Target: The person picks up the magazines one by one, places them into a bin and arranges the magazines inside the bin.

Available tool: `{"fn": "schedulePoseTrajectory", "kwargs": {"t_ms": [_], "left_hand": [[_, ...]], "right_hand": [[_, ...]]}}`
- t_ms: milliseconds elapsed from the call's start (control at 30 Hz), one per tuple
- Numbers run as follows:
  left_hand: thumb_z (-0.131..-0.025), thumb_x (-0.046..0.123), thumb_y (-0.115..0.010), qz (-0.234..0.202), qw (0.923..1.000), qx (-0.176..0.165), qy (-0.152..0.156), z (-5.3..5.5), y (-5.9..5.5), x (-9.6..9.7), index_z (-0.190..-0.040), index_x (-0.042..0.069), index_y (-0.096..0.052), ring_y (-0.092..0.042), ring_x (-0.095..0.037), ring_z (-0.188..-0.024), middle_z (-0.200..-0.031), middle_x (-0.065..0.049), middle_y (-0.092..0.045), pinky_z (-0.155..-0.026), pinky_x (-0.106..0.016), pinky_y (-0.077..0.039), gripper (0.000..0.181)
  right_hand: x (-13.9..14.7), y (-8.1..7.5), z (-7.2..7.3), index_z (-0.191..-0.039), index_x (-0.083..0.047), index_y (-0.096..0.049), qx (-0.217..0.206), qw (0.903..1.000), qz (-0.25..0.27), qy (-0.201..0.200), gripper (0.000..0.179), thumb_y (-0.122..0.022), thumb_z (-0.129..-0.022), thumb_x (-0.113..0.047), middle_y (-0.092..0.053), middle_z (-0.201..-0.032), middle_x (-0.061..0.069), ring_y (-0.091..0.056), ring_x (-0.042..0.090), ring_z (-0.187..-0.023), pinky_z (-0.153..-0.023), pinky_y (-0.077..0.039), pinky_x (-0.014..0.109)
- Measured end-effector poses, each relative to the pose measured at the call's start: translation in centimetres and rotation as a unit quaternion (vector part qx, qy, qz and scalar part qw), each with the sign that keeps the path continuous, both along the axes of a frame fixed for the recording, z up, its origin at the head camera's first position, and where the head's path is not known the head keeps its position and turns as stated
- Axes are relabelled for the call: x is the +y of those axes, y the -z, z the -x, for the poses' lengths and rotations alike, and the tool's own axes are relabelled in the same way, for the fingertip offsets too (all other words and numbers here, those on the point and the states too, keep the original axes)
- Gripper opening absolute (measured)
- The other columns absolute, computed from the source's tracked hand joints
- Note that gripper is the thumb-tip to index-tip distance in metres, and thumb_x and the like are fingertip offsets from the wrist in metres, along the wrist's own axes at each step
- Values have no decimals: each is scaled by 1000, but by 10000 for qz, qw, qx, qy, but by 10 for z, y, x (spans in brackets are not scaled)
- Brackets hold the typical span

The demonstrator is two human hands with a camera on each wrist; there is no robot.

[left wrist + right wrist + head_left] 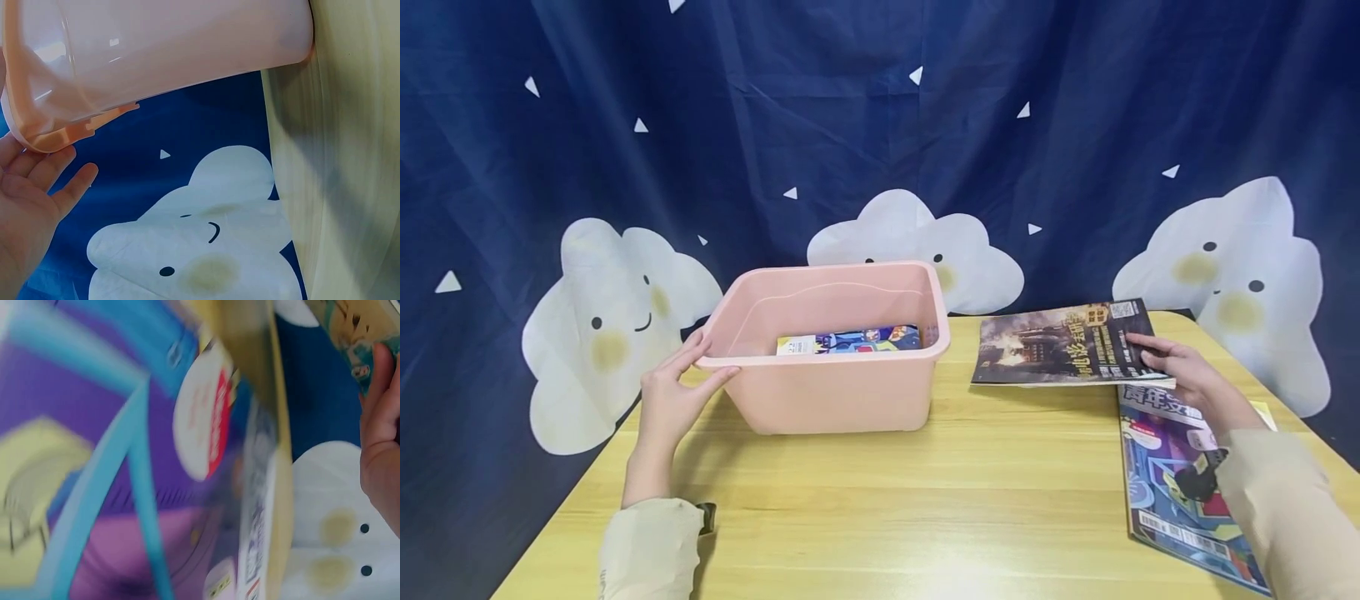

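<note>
A pink plastic storage bin [835, 392] stands on the table, with a colorful magazine [850, 340] lying inside. My left hand [672, 396] holds the bin's front left corner, thumb at the front rim and fingers at the side; the left wrist view shows the hand [34, 194] with its fingers against the rim. My right hand [1187, 375] grips the right edge of a dark-covered magazine [1052, 346], raised above the table. Below it lies a blue and purple magazine [1180, 492], partly covered by the right forearm. In the right wrist view, the hand [382, 437] shows at the edge.
The wooden table [880, 517] ends at the back against a dark blue curtain [865, 108] with clouds and white triangles. A yellowish paper corner [1264, 414] shows beside the right wrist. The bin stands near the table's back left.
</note>
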State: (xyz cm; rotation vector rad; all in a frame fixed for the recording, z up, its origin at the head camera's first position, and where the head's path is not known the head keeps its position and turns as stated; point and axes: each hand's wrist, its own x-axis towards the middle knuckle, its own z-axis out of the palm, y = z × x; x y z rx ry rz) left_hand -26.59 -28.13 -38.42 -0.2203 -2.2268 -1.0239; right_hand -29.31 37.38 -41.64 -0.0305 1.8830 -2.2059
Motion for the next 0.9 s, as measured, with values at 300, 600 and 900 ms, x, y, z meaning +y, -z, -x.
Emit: {"fn": "schedulePoseTrajectory", "kwargs": {"t_ms": [300, 600, 900], "left_hand": [[-66, 14, -83, 26, 10000, 55, 14, 0, 2, 1, -113, -3, -63, -51, -33, -116, -124, -16, -56, -100, -38, -38, 54], [-66, 14, -82, 58, 9998, 182, -29, 1, 2, 0, -114, -2, -63, -51, -33, -115, -123, -16, -56, -100, -35, -38, 54], [-65, 12, -83, -32, 9999, 99, 12, 2, 3, -1, -113, -3, -63, -51, -32, -116, -124, -15, -56, -100, -36, -38, 53]], "right_hand": [[-11, -11, -7, -99, -25, -72, 203, 9838, 1747, 333, 43, -43, -92, 6, -56, -85, 1, -64, 19, -74, -67, -56, 27], [-13, -39, -8, -109, -17, -69, 724, 9681, 2398, 49, 44, -39, -92, 11, -60, -91, 10, -66, 25, -75, -65, -56, 31], [-33, -73, -12, -106, -11, -69, 713, 9553, 2819, 532, 38, -44, -89, 12, -59, -91, 11, -66, 27, -73, -63, -56, 33]]}}
